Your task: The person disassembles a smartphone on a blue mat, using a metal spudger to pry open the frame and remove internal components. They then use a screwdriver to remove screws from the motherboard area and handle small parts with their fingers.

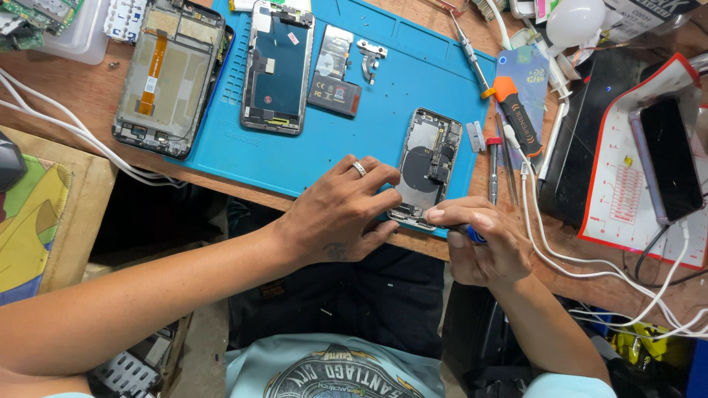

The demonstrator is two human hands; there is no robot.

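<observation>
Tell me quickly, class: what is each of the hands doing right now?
Left hand: open, fingers resting on the opened phone.
Right hand: closed around a blue-handled tool at the phone's lower edge.

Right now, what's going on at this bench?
A person is working on an opened phone lying on a blue mat. The left hand steadies its lower edge, while the right hand grips a blue-handled tool at the phone's bottom end. A detached screen and another disassembled phone lie farther back.
</observation>
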